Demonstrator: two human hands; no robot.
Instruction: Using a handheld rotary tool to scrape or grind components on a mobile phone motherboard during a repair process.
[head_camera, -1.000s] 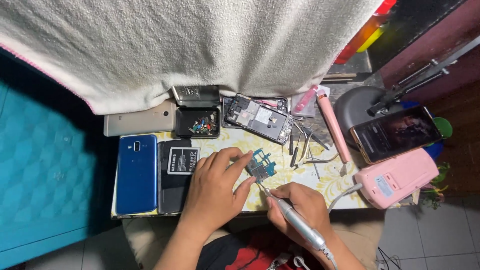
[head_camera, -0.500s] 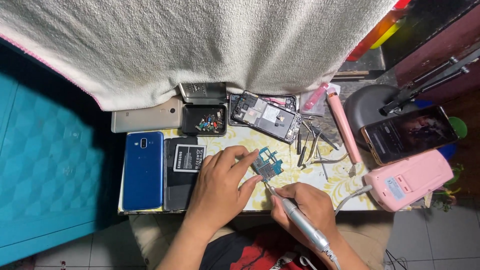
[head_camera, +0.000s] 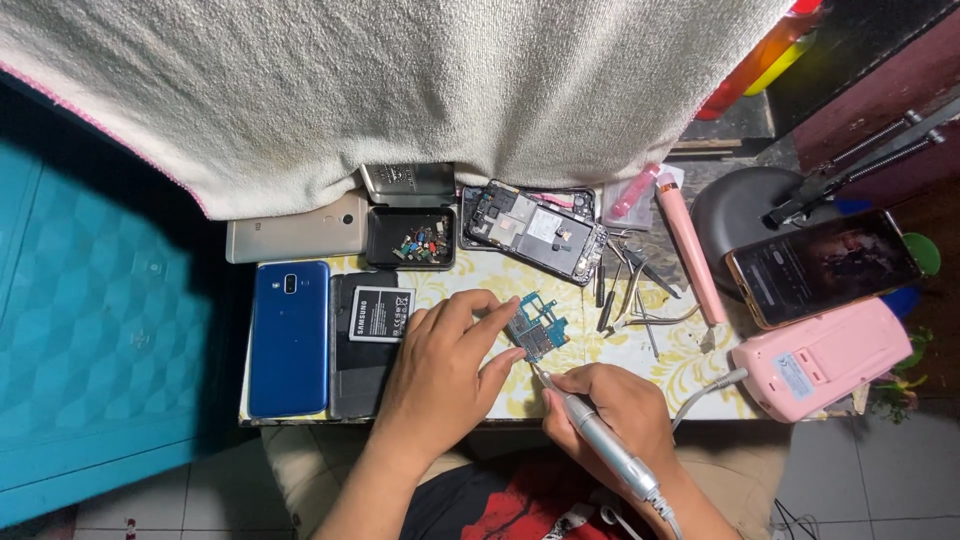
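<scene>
Now, left hand: fingertips pinched on the blue phone circuit board, lying on the patterned tabletop.
Right hand: closed around the silver corded pen tool, tip at the board's lower edge.
Risk: a slipping tip likely gouges the board if the pinch loosens.
Nearby: tweezers, opened phone.
</scene>
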